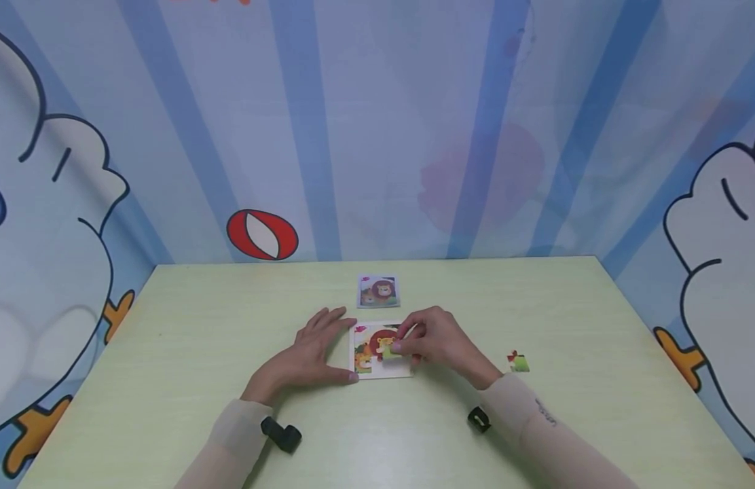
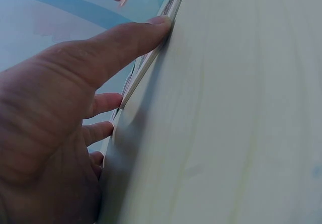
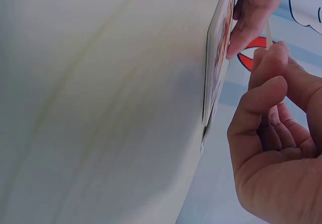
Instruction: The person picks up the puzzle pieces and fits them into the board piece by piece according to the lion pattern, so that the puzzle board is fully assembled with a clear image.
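A white-bordered jigsaw puzzle board (image 1: 380,370) with a lion picture lies on the table, its lower right part blank white. My left hand (image 1: 310,353) rests at the board's left side, fingers spread; the thumb touches the lower left corner and the index finger the upper left. In the left wrist view the thumb (image 2: 128,40) presses along the board's edge. Over the board, my right hand (image 1: 435,337) pinches a green puzzle piece (image 1: 388,352) between thumb and index finger. The right wrist view shows that piece (image 3: 268,35) edge-on, raised off the board.
Behind the board lies a picture card (image 1: 378,292) with the same lion scene. Another puzzle piece (image 1: 518,361), green and red, lies to the right, beyond my right wrist. A patterned backdrop (image 1: 377,136) rises at the back edge of the pale table (image 1: 170,380).
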### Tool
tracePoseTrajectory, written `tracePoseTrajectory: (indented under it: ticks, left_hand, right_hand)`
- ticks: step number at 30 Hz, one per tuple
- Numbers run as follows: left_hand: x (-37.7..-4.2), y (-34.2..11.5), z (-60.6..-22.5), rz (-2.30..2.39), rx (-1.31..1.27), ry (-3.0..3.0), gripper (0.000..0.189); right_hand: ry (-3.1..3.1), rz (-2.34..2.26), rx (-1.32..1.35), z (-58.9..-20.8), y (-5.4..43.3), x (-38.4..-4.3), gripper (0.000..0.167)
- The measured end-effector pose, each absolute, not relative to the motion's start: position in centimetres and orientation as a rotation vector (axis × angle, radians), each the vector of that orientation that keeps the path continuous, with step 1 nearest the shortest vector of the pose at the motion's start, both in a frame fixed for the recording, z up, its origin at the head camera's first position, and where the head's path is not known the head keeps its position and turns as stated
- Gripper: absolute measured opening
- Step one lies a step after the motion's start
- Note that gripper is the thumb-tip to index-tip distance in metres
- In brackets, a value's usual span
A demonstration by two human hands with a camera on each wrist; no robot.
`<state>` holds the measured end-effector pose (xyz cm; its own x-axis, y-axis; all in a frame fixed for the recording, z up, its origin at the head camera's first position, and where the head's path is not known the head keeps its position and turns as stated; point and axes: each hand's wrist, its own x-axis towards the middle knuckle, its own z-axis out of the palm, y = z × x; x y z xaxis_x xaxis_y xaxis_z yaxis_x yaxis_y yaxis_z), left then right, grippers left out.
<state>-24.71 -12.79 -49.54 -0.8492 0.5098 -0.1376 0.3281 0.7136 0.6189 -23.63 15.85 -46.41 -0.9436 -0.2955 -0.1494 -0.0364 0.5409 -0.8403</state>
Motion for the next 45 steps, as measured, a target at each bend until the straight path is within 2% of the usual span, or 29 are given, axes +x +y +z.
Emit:
tracePoseTrajectory:
  ticks: [17, 45]
  left_hand:
    - [-24.8, -12.8, -49.7, 0.854, 0.647, 2.622, 0.101]
    - [-24.9, -12.7, -49.7, 0.853, 0.660, 2.622, 0.101]
  right_hand:
    - [2.509, -1.276, -0.150, -46.8, 13.6, -23.3, 0.018]
    - [2.512, -1.140, -0.063, -46.9, 12.4, -23.4, 0.027]
